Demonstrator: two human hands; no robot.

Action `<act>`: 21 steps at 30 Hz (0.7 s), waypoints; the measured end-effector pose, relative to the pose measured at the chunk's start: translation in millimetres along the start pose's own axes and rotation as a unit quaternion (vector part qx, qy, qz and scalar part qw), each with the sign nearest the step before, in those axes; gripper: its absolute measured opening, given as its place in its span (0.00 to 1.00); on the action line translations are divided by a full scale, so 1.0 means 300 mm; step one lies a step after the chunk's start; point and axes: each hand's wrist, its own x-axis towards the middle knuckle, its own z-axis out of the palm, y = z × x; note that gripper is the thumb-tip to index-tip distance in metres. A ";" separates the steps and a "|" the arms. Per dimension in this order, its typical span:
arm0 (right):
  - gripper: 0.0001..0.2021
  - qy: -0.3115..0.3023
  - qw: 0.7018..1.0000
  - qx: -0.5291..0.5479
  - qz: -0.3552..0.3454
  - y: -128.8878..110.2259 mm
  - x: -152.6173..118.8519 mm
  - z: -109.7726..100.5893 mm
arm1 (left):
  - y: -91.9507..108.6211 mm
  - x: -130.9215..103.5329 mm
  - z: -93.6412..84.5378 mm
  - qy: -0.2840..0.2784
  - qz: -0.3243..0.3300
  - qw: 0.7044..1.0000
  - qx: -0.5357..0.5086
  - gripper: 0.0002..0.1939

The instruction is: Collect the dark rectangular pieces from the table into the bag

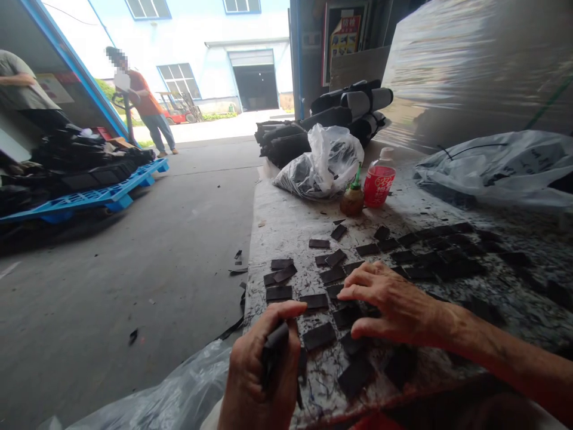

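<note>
My left hand (pixel 266 364) is closed around dark, flat-looking black pieces (pixel 275 345), with the thumb stretched along the top. How many it grips is hidden by the palm and fingers. My right hand (pixel 380 298) reaches in from the right, fingers apart, with its fingertips at a small black rectangular piece (pixel 335 291) on the table. Whether it presses on that piece I cannot tell. Many similar flat pieces lie scattered around both hands, among them one black rectangle (pixel 319 336) between the hands and another (pixel 357 376) nearer to me.
The worktable (pixel 268 233) is littered with black scraps. Farther back stand a small brown bottle with a green spout (pixel 352 200), a bottle of red liquid (pixel 379 182), a plastic bag (pixel 322 164) and black rolls (pixel 286 140). Left, a person (pixel 145 98) stands by a loaded blue pallet (pixel 120 194).
</note>
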 end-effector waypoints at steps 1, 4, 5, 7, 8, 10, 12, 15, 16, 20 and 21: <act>0.17 0.002 1.000 -0.010 0.011 -0.012 -0.002 0.007 | 0.002 0.001 0.001 0.001 0.004 1.000 0.004 0.13; 0.05 0.007 0.999 -0.024 0.030 -0.023 0.005 0.033 | 0.009 0.002 0.004 0.003 0.005 1.000 0.003 0.13; 0.02 0.010 0.999 -0.024 0.032 -0.019 0.008 0.042 | 0.011 0.003 0.005 0.001 0.002 1.000 -0.001 0.13; 0.04 0.023 0.999 -0.018 0.026 -0.006 0.010 0.052 | 0.013 0.003 0.007 0.001 -0.006 1.000 -0.007 0.12; 0.04 0.036 0.999 -0.009 0.021 0.000 0.008 0.053 | 0.013 0.004 0.006 0.001 -0.011 1.000 -0.012 0.12; 0.04 0.077 0.997 0.028 0.010 0.006 -0.002 0.042 | 0.012 0.004 0.005 -0.005 -0.028 0.999 -0.022 0.14; 0.03 0.131 0.988 0.081 0.012 -0.005 -0.017 0.016 | 0.013 0.003 0.004 -0.013 -0.049 0.998 -0.026 0.16; 0.03 0.170 0.970 0.168 0.037 -0.058 -0.051 -0.039 | 0.014 -0.007 0.016 -0.027 -0.034 0.999 -0.014 0.16; 0.03 0.167 0.965 0.197 0.045 -0.083 -0.065 -0.056 | 0.011 -0.013 0.026 -0.048 -0.017 0.999 -0.016 0.17; 0.04 0.140 0.948 0.284 0.036 -0.183 -0.138 -0.078 | -0.032 -0.048 0.090 -0.244 0.047 0.965 -0.079 0.21; 0.04 0.145 0.945 0.293 0.027 -0.202 -0.160 -0.072 | -0.050 -0.060 0.107 -0.295 0.060 0.950 -0.086 0.19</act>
